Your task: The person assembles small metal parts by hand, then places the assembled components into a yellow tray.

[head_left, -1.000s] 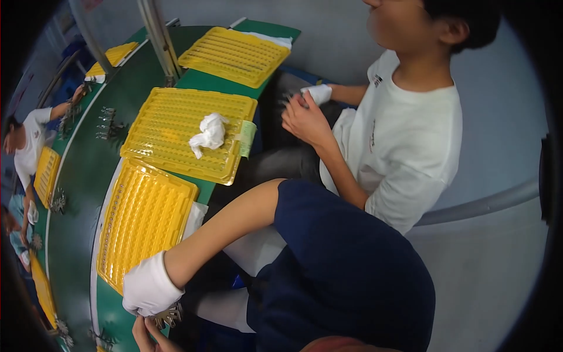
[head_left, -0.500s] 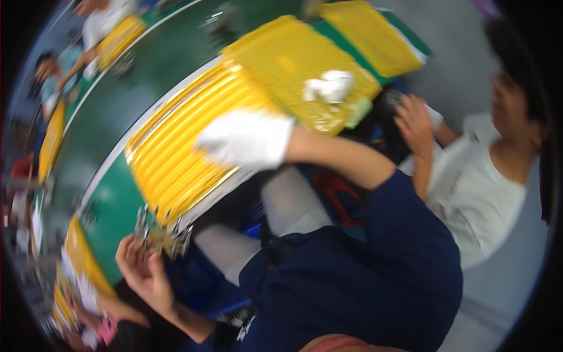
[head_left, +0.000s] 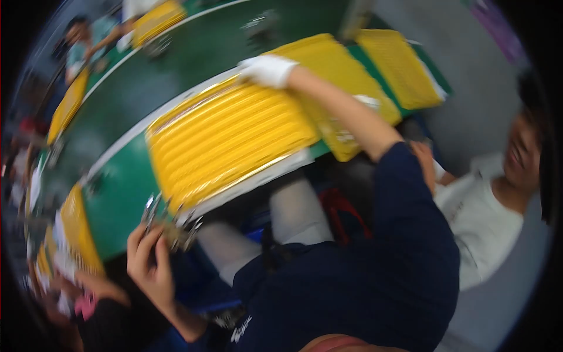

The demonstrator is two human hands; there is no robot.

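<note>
A yellow ridged tray (head_left: 229, 141) lies on the green table in front of me. My right hand (head_left: 267, 70), in a white glove, is at the tray's far right corner. Motion blur hides whether its fingers grip anything there. Bare and with bent fingers, my left hand (head_left: 149, 255) is by the tray's near left corner. It holds a bunch of small silvery metal pieces (head_left: 179, 234), whose exact kind is too blurred to make out.
A second yellow tray (head_left: 363, 102) lies to the right, partly behind my right forearm, with a white crumpled thing (head_left: 368, 102) on it. Another yellow tray (head_left: 404, 70) lies beyond. A co-worker (head_left: 487, 217) sits at my right. Others work along the green table (head_left: 117, 205) at left.
My right hand has moved from over the middle of the tray to its far right corner. My left hand still holds the metal pieces. The whole view has shifted.
</note>
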